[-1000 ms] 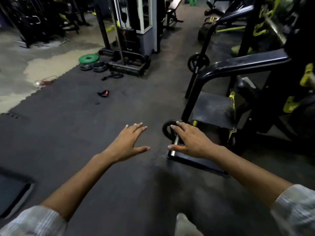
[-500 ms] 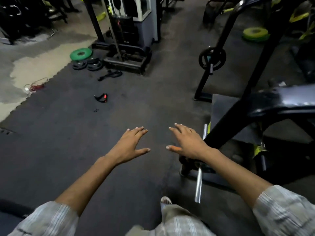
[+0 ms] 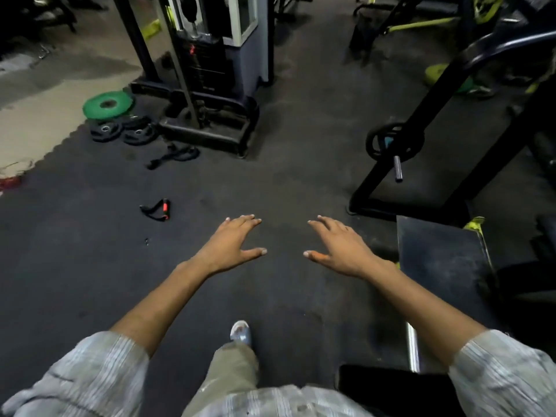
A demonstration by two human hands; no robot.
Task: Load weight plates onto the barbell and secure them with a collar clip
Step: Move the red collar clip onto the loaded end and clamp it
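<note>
My left hand (image 3: 230,243) and my right hand (image 3: 337,246) hover side by side over the dark rubber floor, fingers spread, holding nothing. A green weight plate (image 3: 108,104) lies flat on the floor at the far left, with three small black plates (image 3: 123,132) beside it. A black and red collar clip (image 3: 156,209) lies on the floor ahead of my left hand. A silver bar end (image 3: 412,347) shows under my right forearm, mostly hidden. Another black plate (image 3: 394,141) hangs on a peg of the rack at the right.
A cable machine (image 3: 207,85) stands at the back centre with black straps (image 3: 176,155) on the floor in front. A black rack frame (image 3: 427,115) and a dark footplate (image 3: 442,254) fill the right side. My shoe (image 3: 240,331) steps forward at the bottom.
The view has moved forward and left, away from the rack. My right hand has left the bar end, which now lies behind under my forearm. Both hands stay spread.
</note>
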